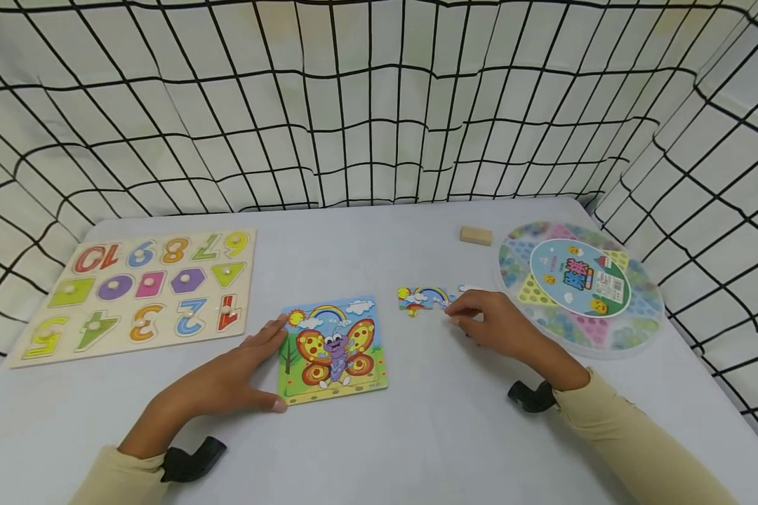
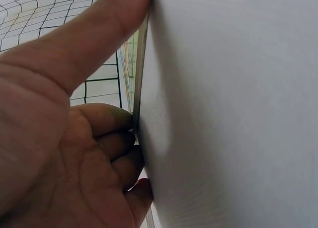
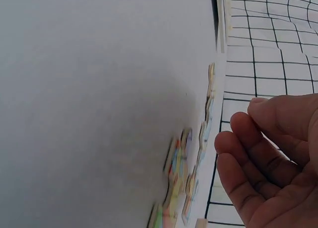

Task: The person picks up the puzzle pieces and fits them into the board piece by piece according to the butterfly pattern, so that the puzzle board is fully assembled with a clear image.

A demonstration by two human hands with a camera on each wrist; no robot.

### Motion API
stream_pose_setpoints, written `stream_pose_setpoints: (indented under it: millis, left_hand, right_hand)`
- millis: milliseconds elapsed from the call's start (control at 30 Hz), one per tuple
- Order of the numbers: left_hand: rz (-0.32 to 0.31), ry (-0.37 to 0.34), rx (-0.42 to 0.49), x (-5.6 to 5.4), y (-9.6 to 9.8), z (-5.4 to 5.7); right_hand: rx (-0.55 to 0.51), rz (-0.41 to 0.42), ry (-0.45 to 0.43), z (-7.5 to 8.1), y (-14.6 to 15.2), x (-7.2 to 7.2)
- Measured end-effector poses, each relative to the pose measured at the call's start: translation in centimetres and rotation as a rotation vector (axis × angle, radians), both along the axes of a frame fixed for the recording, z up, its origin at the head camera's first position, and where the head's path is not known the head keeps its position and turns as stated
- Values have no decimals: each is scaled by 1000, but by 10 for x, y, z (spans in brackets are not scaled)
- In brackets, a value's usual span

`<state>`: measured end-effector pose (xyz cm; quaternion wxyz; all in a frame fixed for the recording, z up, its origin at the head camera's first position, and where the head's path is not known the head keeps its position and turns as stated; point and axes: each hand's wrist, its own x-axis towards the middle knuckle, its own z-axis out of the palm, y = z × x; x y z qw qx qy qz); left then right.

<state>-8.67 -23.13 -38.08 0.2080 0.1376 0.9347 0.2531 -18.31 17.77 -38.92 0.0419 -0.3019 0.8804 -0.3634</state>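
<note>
A square butterfly jigsaw board [image 1: 333,351] lies on the table, its picture facing up. At its left edge rests my left hand [image 1: 227,379], thumb spread toward the lower corner and fingers along the upper side. In the left wrist view the thumb and fingertips meet the board's thin edge [image 2: 141,64]. Joined jigsaw pieces [image 1: 422,298] with a sun and rainbow lie right of the board. My right hand [image 1: 495,322] is over their right end, partly covering more pieces. In the right wrist view its fingers [image 3: 243,163] are loosely bent, with nothing visible between them; several pieces [image 3: 179,163] lie beside it.
A wooden number-and-shape peg board [image 1: 145,287] lies at the left. To the right is a round, clear-covered game board [image 1: 581,284], with a small wooden block [image 1: 476,235] beside it. Black netting [image 1: 369,105] over white cloth surrounds the table's back and sides.
</note>
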Motion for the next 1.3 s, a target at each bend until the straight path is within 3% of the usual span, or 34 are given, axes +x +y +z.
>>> stream_pose_setpoints:
  millis: [467, 833, 1300]
  left_hand:
    - [-12, -6, 23, 0, -2, 0]
    - [1, -19, 39, 2, -1, -1]
    - [13, -39, 20, 2, 0, -2]
  right_hand:
    - [56, -23, 34, -1, 31, 0]
    - [6, 12, 24, -7, 44, 2]
    - [101, 4, 11, -9, 53, 2]
